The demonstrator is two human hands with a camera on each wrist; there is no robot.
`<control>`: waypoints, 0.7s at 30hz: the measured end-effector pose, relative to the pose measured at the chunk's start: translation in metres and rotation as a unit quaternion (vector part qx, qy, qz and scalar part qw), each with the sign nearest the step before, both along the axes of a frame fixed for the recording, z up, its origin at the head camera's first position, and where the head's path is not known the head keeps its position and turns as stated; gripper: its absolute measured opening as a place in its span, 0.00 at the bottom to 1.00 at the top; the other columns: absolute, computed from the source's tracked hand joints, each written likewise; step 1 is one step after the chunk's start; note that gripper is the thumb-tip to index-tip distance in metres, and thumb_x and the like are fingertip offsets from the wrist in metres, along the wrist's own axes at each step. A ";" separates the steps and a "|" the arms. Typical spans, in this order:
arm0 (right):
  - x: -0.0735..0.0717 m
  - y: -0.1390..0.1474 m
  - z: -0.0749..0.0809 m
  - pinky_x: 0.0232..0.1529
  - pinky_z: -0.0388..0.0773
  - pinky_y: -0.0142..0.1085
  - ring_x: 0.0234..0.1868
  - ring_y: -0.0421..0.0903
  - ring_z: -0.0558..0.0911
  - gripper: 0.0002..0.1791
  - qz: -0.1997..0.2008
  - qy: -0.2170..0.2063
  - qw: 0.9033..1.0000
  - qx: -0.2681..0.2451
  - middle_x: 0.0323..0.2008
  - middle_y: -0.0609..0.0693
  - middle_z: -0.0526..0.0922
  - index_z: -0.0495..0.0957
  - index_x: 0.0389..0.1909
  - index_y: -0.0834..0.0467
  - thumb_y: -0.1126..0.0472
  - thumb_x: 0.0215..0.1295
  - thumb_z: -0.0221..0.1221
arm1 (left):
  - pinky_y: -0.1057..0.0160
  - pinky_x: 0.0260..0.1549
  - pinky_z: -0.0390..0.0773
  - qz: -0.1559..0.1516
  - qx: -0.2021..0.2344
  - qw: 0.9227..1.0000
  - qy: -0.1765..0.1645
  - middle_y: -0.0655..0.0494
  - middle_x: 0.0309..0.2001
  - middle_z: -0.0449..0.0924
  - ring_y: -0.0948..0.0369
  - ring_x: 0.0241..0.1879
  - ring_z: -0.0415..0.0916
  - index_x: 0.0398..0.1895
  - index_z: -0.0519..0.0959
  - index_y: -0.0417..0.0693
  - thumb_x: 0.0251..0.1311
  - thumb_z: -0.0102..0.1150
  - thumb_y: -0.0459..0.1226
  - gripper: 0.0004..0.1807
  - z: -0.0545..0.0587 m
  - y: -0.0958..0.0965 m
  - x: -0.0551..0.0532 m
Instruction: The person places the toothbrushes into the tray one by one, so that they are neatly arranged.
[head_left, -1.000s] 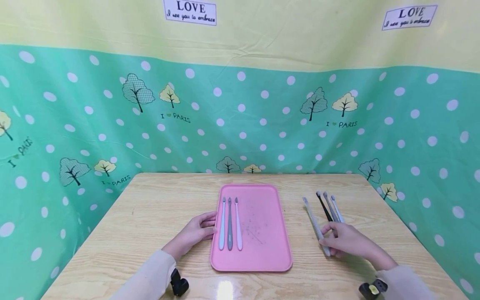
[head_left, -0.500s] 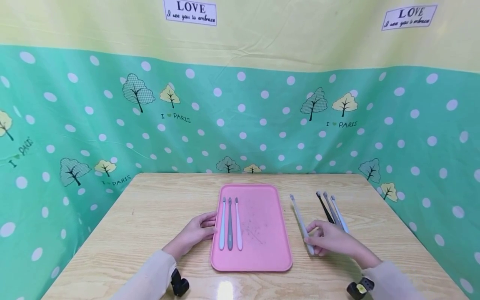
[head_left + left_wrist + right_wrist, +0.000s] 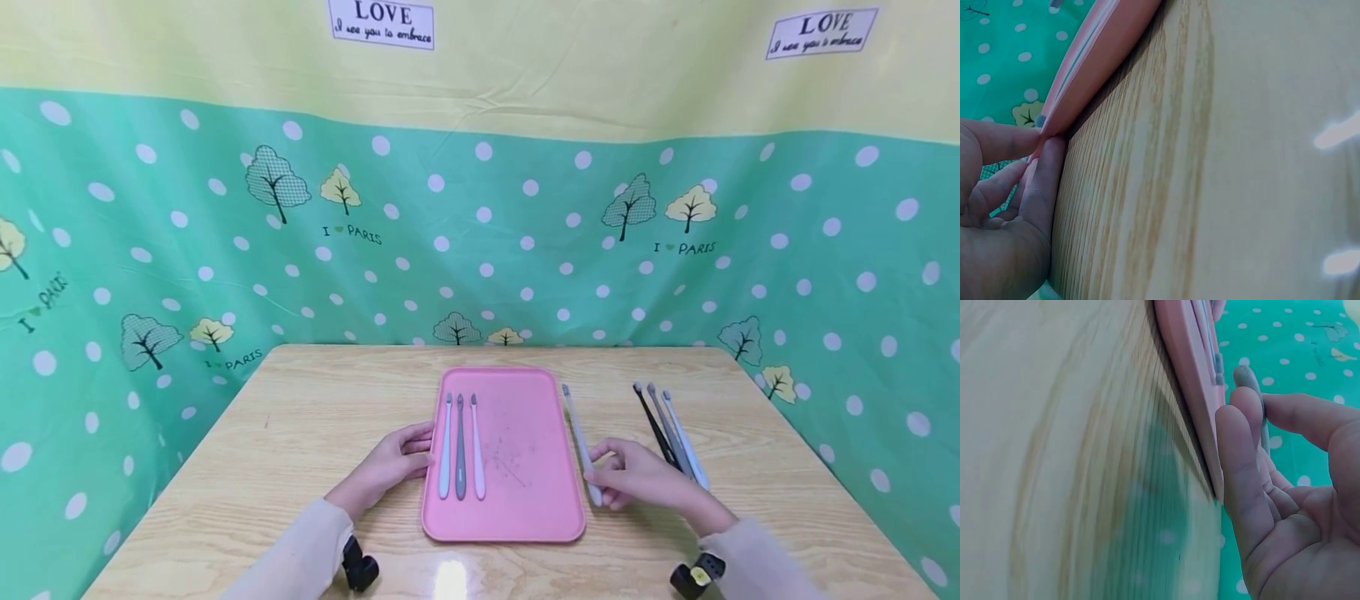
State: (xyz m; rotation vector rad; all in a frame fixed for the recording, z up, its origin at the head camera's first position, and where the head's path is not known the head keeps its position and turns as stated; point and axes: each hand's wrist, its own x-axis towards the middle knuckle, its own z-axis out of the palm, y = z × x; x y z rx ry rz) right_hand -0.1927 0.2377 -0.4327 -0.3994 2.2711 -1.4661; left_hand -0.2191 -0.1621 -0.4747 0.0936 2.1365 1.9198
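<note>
My right hand (image 3: 637,475) pinches a pale grey toothbrush (image 3: 576,427) near its handle end, just right of the pink tray (image 3: 525,508). In the right wrist view, the thumb and fingers meet on the grey toothbrush (image 3: 1245,377), and it is raised off the table. My left hand (image 3: 392,462) pinches the tray's left rim between thumb and finger, seen at the pink rim (image 3: 1088,69) in the left wrist view. On the tray's left side lie a light blue toothbrush (image 3: 444,458), a dark grey toothbrush (image 3: 461,458) and a pale pink toothbrush (image 3: 478,462), side by side with heads away from me.
Right of my right hand lie a black toothbrush (image 3: 657,425), a grey-brown toothbrush (image 3: 671,429) and a white-blue toothbrush (image 3: 686,440), close together and partly behind the hand. A wooden table (image 3: 300,400) carries everything. A green dotted curtain (image 3: 480,233) hangs around its back and sides.
My right hand has carried the pale grey toothbrush leftward from beside the other brushes to the tray's right edge. More of the right-hand brushes now shows. The left hand and tray stay put.
</note>
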 end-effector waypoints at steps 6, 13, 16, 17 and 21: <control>-0.003 -0.014 -0.002 0.30 0.89 0.41 0.27 0.47 0.83 0.23 0.006 0.001 1.000 -0.020 0.28 0.55 0.81 0.69 0.54 0.71 0.60 0.69 0.63 | 0.57 0.52 0.84 -0.001 0.003 1.000 0.001 0.37 0.64 0.70 0.45 0.60 0.73 0.74 0.62 0.35 0.65 0.60 0.26 0.34 0.001 0.000 0.001; -0.005 -0.033 -0.002 0.31 0.89 0.42 0.27 0.47 0.83 0.22 0.014 -0.008 0.999 -0.046 0.29 0.56 0.83 0.69 0.53 0.71 0.60 0.68 0.63 | 0.56 0.52 0.84 -0.004 0.006 1.000 0.002 0.36 0.65 0.69 0.44 0.61 0.73 0.73 0.61 0.34 0.65 0.59 0.25 0.34 0.001 0.000 0.002; -0.006 -0.041 -0.002 0.31 0.89 0.40 0.27 0.47 0.83 0.21 0.017 -0.010 0.999 -0.049 0.29 0.56 0.83 0.69 0.52 0.70 0.61 0.68 0.63 | 0.56 0.52 0.84 -0.006 0.007 1.000 0.001 0.36 0.65 0.69 0.44 0.61 0.73 0.74 0.61 0.34 0.65 0.60 0.26 0.34 0.001 0.000 0.002; -0.006 -0.043 -0.002 0.31 0.89 0.40 0.27 0.47 0.83 0.21 0.017 -0.010 0.999 -0.049 0.29 0.56 0.83 0.69 0.52 0.70 0.61 0.68 0.63 | 0.56 0.52 0.84 -0.006 0.006 1.000 0.002 0.36 0.65 0.69 0.44 0.61 0.73 0.74 0.62 0.34 0.65 0.60 0.26 0.34 0.001 0.000 0.002; -0.008 -0.054 0.000 0.31 0.89 0.41 0.27 0.47 0.84 0.21 0.014 -0.004 0.999 -0.047 0.29 0.56 0.83 0.69 0.53 0.70 0.61 0.68 0.63 | 0.56 0.52 0.84 -0.007 0.005 1.000 0.003 0.36 0.65 0.69 0.45 0.61 0.73 0.74 0.61 0.34 0.65 0.60 0.26 0.34 0.000 0.000 0.001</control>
